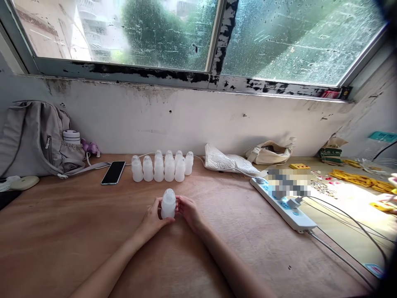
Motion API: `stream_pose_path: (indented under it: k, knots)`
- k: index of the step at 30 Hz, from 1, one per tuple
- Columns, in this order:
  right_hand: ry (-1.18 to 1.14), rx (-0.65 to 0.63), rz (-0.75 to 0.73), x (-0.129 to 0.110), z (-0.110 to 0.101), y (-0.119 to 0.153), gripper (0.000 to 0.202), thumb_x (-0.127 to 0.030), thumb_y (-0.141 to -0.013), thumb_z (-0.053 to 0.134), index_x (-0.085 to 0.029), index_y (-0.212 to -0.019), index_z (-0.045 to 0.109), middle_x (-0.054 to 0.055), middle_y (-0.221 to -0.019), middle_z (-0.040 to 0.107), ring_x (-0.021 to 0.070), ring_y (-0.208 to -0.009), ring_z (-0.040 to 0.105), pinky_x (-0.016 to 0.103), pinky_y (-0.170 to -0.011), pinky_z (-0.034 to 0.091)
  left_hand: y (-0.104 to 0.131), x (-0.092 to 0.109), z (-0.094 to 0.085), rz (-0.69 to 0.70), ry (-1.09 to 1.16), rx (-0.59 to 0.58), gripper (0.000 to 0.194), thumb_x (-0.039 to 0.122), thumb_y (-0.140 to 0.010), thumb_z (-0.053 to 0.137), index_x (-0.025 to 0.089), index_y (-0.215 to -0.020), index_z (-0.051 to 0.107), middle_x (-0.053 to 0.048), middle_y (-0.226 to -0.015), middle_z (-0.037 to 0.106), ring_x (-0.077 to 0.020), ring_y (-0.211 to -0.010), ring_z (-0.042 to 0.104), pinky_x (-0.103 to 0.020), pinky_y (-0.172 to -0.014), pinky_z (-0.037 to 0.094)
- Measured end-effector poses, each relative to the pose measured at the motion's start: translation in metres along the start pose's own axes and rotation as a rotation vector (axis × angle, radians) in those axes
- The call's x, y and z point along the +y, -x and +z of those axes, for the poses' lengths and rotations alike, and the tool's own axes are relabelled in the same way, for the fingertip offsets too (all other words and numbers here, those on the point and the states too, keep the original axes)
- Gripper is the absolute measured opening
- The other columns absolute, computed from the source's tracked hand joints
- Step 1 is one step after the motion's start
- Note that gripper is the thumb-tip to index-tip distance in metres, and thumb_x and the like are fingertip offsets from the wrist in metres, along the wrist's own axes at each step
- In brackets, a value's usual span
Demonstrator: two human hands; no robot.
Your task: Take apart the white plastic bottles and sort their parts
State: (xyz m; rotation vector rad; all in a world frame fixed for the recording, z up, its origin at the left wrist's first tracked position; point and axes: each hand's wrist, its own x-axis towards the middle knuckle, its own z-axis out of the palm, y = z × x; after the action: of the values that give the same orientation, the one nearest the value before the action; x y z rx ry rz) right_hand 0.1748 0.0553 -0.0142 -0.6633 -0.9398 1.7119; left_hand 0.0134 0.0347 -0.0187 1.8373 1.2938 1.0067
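A small frosted white baby bottle (pixel 168 207) with a domed clear cap stands upright just in front of me. My left hand (pixel 154 216) is closed around its left side, the thumb crossing low in front. From the other side, my right hand (pixel 188 210) has its curled fingers against the bottle's right edge; the fingertips are partly hidden behind it. Farther back, several similar baby bottles (pixel 159 169) stand upright, grouped in rows.
A phone (pixel 113 172) lies left of the bottles, near a grey backpack (pixel 40 136). Along the wall are a white padded package (pixel 228 161) and a cream pouch (pixel 269 152). A white power strip (pixel 297 221) with cables runs along the right. Yellow pieces (pixel 356 179) lie beyond it, near another person's hand (pixel 393 182).
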Motion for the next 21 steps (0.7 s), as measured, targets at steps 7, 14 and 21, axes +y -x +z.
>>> stream_pose_path:
  k: [7, 14, 21]
  knots:
    - [0.008, 0.066, 0.017, 0.003, -0.010, -0.006, 0.021, -0.031, -0.074, 0.056, -0.013, -0.083, 0.064, 0.000, -0.064, 0.053, 0.0093, -0.049, 0.048, 0.025, -0.046, 0.040, -0.004, 0.035, -0.017, 0.186, -0.039, 0.212, 0.051, 0.039, -0.077, 0.051, 0.020, -0.122, 0.036, -0.010, -0.121, 0.046, -0.0215, -0.105, 0.049, -0.035, -0.086, 0.041]
    - [0.018, 0.136, 0.050, 0.001, -0.009, -0.007, 0.024, -0.031, -0.069, 0.060, -0.015, -0.086, 0.060, -0.002, -0.060, 0.052, 0.0081, -0.044, 0.046, 0.023, -0.042, 0.040, -0.038, 0.085, -0.062, 0.237, -0.176, 0.063, 0.026, 0.037, -0.072, 0.057, 0.019, -0.091, 0.061, -0.003, -0.084, 0.063, -0.0158, -0.074, 0.058, -0.027, -0.066, 0.047]
    - [0.062, 0.136, 0.083, 0.002, -0.005, -0.009, 0.027, -0.035, -0.067, 0.062, -0.015, -0.086, 0.058, -0.003, -0.058, 0.052, 0.0070, -0.040, 0.044, 0.022, -0.039, 0.039, -0.124, 0.144, -0.169, 0.215, -0.378, 0.262, 0.039, 0.046, -0.071, 0.054, 0.018, -0.097, 0.061, -0.005, -0.092, 0.065, -0.0167, -0.079, 0.060, -0.028, -0.070, 0.047]
